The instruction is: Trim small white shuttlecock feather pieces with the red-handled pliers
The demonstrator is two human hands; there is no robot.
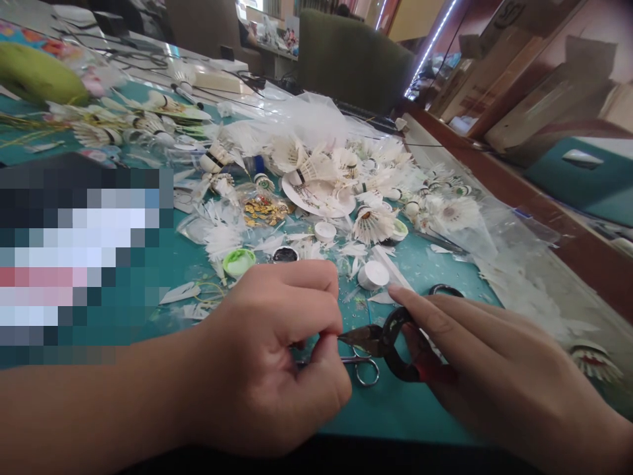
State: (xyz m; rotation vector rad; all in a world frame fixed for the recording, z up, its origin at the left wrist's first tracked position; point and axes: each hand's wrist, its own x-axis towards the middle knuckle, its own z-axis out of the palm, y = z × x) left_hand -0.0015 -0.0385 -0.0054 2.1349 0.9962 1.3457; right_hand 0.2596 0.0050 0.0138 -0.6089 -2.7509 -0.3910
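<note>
My left hand (281, 356) is closed in a pinch, thumb against the curled index finger; whatever sits between them is too small or hidden to make out. In my right hand (484, 356) is a pair of small pliers (368, 340) with dark, looped handles and some red near the palm. Their pointed jaws reach left to the pinched fingertips of my left hand. Beneath both hands a pair of silver scissors (366, 373) lies on the green mat (390, 415), its blades partly covered. A white round lid or tub (373, 275) stands just beyond the pliers.
Feather shuttlecocks (309, 165) and loose feathers crowd the back of the table. Nearer are a tub of green paste (239, 262), a dark-filled tub (285, 254) and a bag of gold-coloured bits (266, 210). Tweezers (442, 242) lie at right; a pixelated area covers the left.
</note>
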